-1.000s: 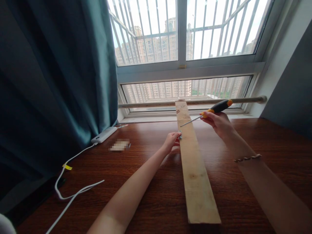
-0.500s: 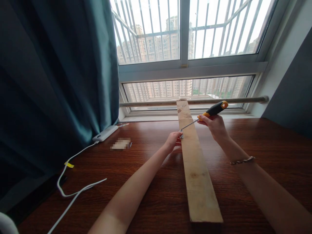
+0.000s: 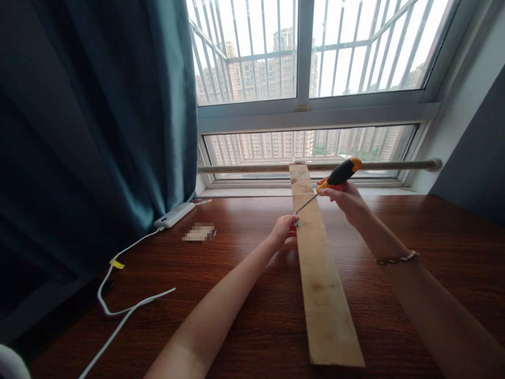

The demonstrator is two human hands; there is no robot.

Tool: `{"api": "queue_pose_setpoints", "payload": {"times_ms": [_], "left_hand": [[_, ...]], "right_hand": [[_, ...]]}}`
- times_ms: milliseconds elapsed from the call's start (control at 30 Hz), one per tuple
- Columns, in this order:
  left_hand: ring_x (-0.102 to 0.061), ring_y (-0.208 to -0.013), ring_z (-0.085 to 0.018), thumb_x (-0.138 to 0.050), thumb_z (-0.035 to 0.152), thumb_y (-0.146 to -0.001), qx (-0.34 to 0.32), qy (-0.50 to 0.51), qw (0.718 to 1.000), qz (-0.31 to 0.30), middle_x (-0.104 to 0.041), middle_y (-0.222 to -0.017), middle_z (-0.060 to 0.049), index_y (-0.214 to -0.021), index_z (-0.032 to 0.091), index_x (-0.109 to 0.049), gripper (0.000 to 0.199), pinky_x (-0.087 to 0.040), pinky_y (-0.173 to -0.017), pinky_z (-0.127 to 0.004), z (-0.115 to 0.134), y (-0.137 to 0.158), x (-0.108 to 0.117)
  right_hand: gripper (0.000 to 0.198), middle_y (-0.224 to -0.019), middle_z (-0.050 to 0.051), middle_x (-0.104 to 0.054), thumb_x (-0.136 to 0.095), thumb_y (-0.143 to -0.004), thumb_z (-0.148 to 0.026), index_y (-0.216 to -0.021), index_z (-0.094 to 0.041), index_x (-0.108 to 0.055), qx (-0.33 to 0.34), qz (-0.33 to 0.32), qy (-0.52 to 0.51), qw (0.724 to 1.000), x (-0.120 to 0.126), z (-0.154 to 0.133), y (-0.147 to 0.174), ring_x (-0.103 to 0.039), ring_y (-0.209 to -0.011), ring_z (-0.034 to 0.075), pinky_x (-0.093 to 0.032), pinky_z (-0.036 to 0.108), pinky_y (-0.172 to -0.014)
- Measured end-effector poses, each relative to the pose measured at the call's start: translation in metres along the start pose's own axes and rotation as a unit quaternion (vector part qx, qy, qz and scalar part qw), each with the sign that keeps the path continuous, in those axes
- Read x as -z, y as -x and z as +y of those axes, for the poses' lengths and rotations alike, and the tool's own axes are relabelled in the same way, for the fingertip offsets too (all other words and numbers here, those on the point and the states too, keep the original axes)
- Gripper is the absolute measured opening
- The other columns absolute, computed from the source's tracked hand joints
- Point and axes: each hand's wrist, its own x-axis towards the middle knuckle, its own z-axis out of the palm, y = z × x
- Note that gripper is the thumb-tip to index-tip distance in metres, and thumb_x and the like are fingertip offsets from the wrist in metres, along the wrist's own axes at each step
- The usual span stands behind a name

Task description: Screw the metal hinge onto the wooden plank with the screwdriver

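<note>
A long pale wooden board (image 3: 321, 279) lies lengthwise on the dark wood tabletop, its far end by the window rail. On the board's left edge sits a small silver metal bracket, perhaps a hinge (image 3: 297, 221), and my left hand (image 3: 283, 229) pinches it there. My right hand (image 3: 347, 200) is closed on a screwdriver (image 3: 341, 172) with a black and yellow handle. The tool slants down to the left, its tip at the metal piece. Any screw under the tip is too small to make out.
Left on the tabletop (image 3: 236, 295) are a white power strip (image 3: 175, 214), its white cable (image 3: 130, 310) with a yellow tag, and a blurred-out patch (image 3: 198, 232). A dark blue curtain (image 3: 158, 105) hangs at the left. A metal rail (image 3: 379, 166) crosses before the window.
The screwdriver's handle has swung slightly left and stands a bit steeper, with my right hand turning around it. My left hand keeps its place on the metal piece. The view has shifted slightly.
</note>
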Motion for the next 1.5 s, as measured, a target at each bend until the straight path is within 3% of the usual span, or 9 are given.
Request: {"api": "queue_pose_setpoints", "payload": {"times_ms": [133,200,300,433,567,1167,1267,1400,1500], "left_hand": [[-0.055,-0.060,-0.013,-0.062,0.037,-0.062,-0.005,0.012,1.000,0.001,-0.059,-0.072,-0.003,-0.071,0.016,-0.059,0.023,-0.041,-0.055,-0.025,-0.002,-0.002,0.000],[-0.055,-0.060,-0.013,-0.063,0.036,-0.062,-0.007,0.015,1.000,-0.001,-0.059,-0.072,-0.004,-0.072,0.015,-0.060,0.024,-0.041,-0.055,-0.025,-0.003,-0.002,0.000],[-0.055,-0.060,-0.013,-0.063,0.036,-0.061,-0.008,0.018,1.000,-0.003,-0.060,-0.072,-0.004,-0.071,0.015,-0.060,0.023,-0.041,-0.055,-0.025,-0.003,-0.003,0.000],[-0.053,-0.057,-0.012,-0.063,0.036,-0.061,-0.007,0.020,1.000,0.002,-0.058,-0.069,-0.002,-0.071,0.016,-0.059,0.022,-0.041,-0.053,-0.023,-0.004,-0.003,0.000],[-0.052,-0.056,-0.010,-0.063,0.035,-0.062,-0.008,0.020,1.000,0.004,-0.057,-0.068,0.000,-0.071,0.016,-0.058,0.022,-0.040,-0.052,-0.022,-0.003,-0.002,0.000],[-0.055,-0.060,-0.013,-0.066,0.037,-0.061,-0.014,0.020,1.000,-0.011,-0.059,-0.073,-0.003,-0.072,0.015,-0.059,0.026,-0.041,-0.054,-0.024,0.000,0.002,-0.001],[-0.055,-0.060,-0.013,-0.066,0.037,-0.061,-0.016,0.023,1.000,-0.011,-0.059,-0.073,-0.003,-0.072,0.015,-0.059,0.025,-0.041,-0.055,-0.024,-0.001,0.001,0.000],[-0.055,-0.060,-0.012,-0.066,0.036,-0.061,-0.018,0.027,0.999,-0.006,-0.059,-0.073,-0.003,-0.070,0.015,-0.058,0.024,-0.041,-0.054,-0.023,-0.002,0.000,0.000],[-0.055,-0.060,-0.012,-0.067,0.036,-0.061,-0.019,0.032,0.999,-0.003,-0.060,-0.073,-0.003,-0.070,0.016,-0.059,0.023,-0.041,-0.055,-0.023,-0.002,0.001,-0.001]], "right_hand": [[0.031,-0.077,0.003,-0.068,-0.072,-0.049,-0.022,-0.077,-0.015,-0.060,-0.006,-0.062,-0.022,0.998,-0.006,-0.016,-0.008,-0.056,-0.064,0.013,-0.035,0.022,-0.049],[0.033,-0.076,0.004,-0.068,-0.074,-0.049,-0.025,-0.077,-0.015,-0.058,0.008,-0.055,-0.019,0.998,-0.007,-0.015,-0.011,-0.056,-0.061,0.013,-0.035,0.022,-0.049],[0.035,-0.068,0.002,-0.065,-0.077,-0.048,-0.031,-0.073,-0.016,-0.057,0.051,0.037,0.045,0.997,-0.011,-0.001,-0.012,-0.054,-0.056,0.013,-0.038,0.025,-0.050],[0.034,-0.058,0.000,-0.058,-0.074,-0.054,-0.043,-0.061,-0.017,-0.054,0.111,0.190,0.173,0.960,-0.020,0.021,-0.006,-0.050,-0.052,0.013,-0.038,0.026,-0.051],[0.034,-0.054,-0.002,-0.054,-0.065,-0.066,-0.048,-0.060,-0.017,-0.053,0.166,0.245,0.203,0.933,-0.023,0.026,0.001,-0.048,-0.050,0.012,-0.039,0.025,-0.052],[0.035,-0.052,0.000,-0.055,-0.063,-0.067,-0.048,-0.056,-0.019,-0.046,0.186,0.177,0.303,0.918,-0.017,0.003,0.005,-0.049,-0.050,0.013,-0.037,0.027,-0.054],[0.036,-0.059,0.001,-0.060,-0.068,-0.063,-0.048,-0.067,-0.019,-0.048,0.168,0.140,0.279,0.935,-0.012,-0.003,0.003,-0.054,-0.048,0.014,-0.039,0.027,-0.052],[0.044,-0.077,0.004,-0.068,-0.072,-0.060,-0.039,-0.087,-0.019,-0.043,0.112,0.070,0.149,0.980,-0.012,-0.010,0.004,-0.053,-0.041,0.011,-0.040,0.025,-0.041],[0.044,-0.081,0.004,-0.069,-0.072,-0.058,-0.029,-0.090,-0.020,-0.043,0.079,0.019,0.060,0.995,-0.014,-0.013,0.005,-0.050,-0.043,0.009,-0.039,0.023,-0.039]]}}
